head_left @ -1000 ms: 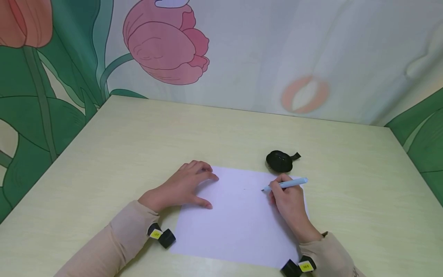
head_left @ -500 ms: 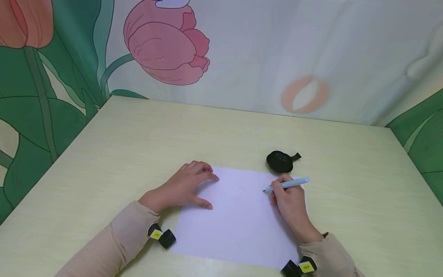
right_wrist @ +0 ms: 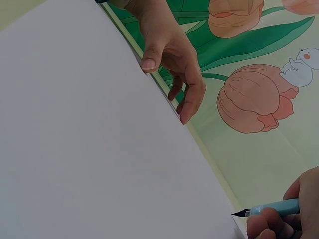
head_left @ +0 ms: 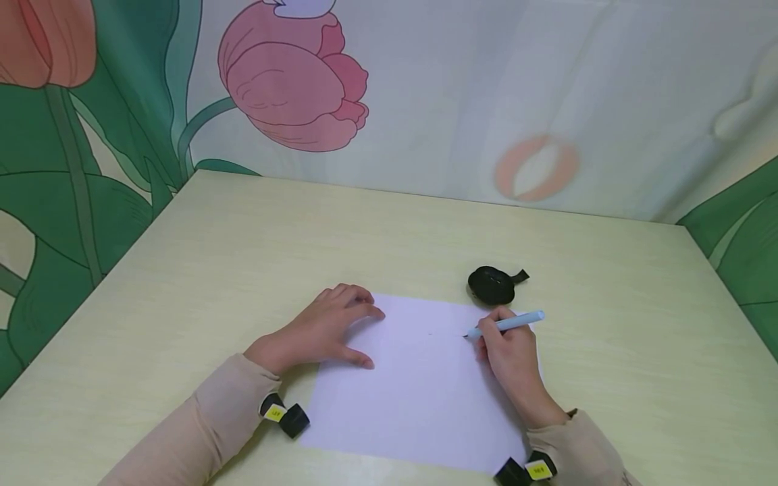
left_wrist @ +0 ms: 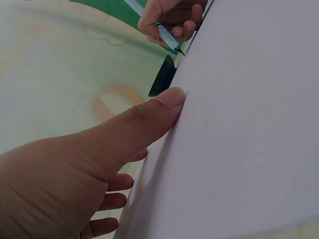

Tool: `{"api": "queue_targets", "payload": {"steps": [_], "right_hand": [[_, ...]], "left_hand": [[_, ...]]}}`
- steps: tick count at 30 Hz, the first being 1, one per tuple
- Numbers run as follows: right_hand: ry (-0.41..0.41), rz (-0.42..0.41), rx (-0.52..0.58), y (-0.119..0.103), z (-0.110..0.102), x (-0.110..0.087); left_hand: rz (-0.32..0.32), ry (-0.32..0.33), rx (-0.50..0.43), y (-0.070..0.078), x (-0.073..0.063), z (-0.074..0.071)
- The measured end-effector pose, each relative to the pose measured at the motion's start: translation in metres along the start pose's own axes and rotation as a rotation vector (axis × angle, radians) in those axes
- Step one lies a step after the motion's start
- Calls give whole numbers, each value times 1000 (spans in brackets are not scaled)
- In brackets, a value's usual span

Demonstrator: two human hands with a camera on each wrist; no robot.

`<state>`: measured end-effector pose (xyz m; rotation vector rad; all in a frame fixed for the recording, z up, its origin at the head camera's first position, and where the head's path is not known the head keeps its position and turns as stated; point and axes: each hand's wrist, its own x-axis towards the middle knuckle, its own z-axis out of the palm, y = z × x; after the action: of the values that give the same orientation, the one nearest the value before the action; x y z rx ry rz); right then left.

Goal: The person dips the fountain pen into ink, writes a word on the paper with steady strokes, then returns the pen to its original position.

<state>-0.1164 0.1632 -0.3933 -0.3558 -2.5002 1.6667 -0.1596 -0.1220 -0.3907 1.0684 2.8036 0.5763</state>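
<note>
A sheet of white paper [head_left: 413,405] lies on the table with a tiny dark mark on its upper part. In my right hand [head_left: 513,358] is a light blue fountain pen [head_left: 513,322], pinched between thumb and fingers. Its dark pointed nib, plain in the right wrist view, is right at the paper near the upper right. My left hand [head_left: 325,327] rests with spread fingers on the sheet's upper left edge. The left wrist view shows its thumb [left_wrist: 149,117] lying on the paper. The other fingers are partly hidden there behind the thumb and palm.
A glossy black rounded object [head_left: 491,285] with a short tab sits just beyond the paper's top right edge. The pale table [head_left: 292,229] reaches back to a curtain [head_left: 437,101] printed with tulips. Black wrist cameras are strapped over both beige sleeves.
The pen and my right hand have shifted very slightly to the right. My left hand, the paper and the black object stay where they were.
</note>
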Motion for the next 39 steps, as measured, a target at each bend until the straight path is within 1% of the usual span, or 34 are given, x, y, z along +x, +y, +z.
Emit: {"api": "queue_targets", "payload": {"steps": [5,12,24,28,32,36,39], "right_hand": [[-2,12,12,1,0,2],[-16,52,68,1,0,3],[-48,59,89,0,1,3],[-78,27,129,1,3,3],[-146,-53,183,4,4,4],[-206,-139,163,7,3,5],[-223,-162,152,8,3,5]], "left_hand": [[0,-1,2,0,-1,0],[2,4,1,-2,-2,1],[-12,1,-7,0,-5,-1],[-9,5,-2,0,-5,0],[-6,8,-2,-1,-5,0],[1,11,0,-1,-4,0],[6,13,6,-2,-3,1]]}}
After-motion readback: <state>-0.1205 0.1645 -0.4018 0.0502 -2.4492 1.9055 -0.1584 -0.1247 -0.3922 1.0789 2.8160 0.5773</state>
